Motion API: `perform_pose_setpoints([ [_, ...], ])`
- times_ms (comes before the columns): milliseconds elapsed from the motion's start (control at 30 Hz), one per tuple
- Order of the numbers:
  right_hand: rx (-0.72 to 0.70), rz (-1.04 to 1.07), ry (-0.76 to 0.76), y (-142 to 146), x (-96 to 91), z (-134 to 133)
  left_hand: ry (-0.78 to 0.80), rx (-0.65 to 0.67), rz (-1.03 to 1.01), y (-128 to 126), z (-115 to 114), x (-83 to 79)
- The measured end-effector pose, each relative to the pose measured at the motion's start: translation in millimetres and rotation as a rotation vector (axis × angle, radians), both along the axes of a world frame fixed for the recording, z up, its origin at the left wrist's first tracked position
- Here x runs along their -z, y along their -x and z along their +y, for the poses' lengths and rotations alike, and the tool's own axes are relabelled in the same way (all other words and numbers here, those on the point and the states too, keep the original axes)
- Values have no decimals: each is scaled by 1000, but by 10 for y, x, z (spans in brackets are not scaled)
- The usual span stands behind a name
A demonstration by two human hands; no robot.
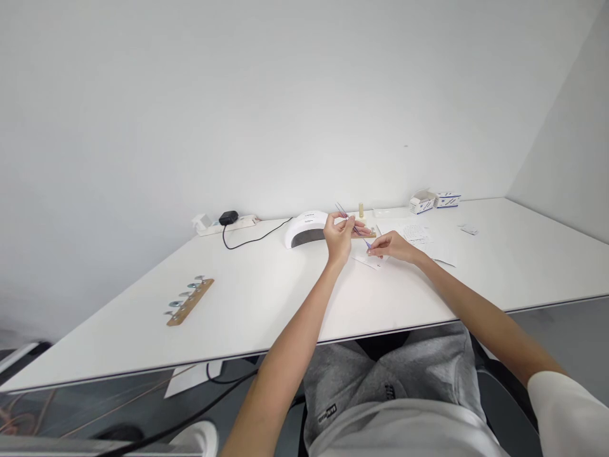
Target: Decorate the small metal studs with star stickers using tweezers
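My left hand (339,236) is raised over the table in front of the white lamp, its thumb and index finger pinched on slim purplish tweezers (340,209). Two thin prongs stick out up and left of the fingers, while a blue end points down toward my other hand. My right hand (392,246) is low over the table with its fingertips pinched together at that blue end. What they hold is too small to make out. Just below the fingertips lies a small white card (370,261). Behind my hands is a wooden strip (364,236), partly hidden.
A white dome-shaped lamp (308,227) stands left of my hands. A wooden strip with several nail-like tips (190,303) lies further left. At the back are a power strip with a black adapter (228,218), a small bottle (361,210), printed paper (415,233) and small boxes (422,202).
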State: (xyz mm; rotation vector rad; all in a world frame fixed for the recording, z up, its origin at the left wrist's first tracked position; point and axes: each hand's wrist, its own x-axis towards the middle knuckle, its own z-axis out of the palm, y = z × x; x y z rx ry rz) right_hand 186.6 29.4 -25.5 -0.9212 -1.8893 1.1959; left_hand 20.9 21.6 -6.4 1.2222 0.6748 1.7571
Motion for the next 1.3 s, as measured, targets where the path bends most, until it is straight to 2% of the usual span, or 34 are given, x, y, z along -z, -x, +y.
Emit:
perform_pose_setpoints([
  [133, -4, 41, 61, 21, -36, -45, 5, -37, -40, 62, 41, -20],
  [267, 18, -5, 98, 33, -28, -82, 24, -74, -74, 124, 85, -20],
  [467, -21, -139, -95, 73, 75, -172, 49, -76, -121, 167, 138, -10],
  [533, -39, -166, -115, 98, 117, -217, 53, -79, -138, 177, 150, -14],
  [700, -82, -185, -66, 182, 200, -264, 51, -60, -145, 174, 115, -51],
  [933, -100, -166, -25, 222, 215, -272, 22, 10, -84, 111, 5, -120],
  [1300, -118, -178, 4, 186, 208, -233, -9, -1, -33, 103, 33, -76],
])
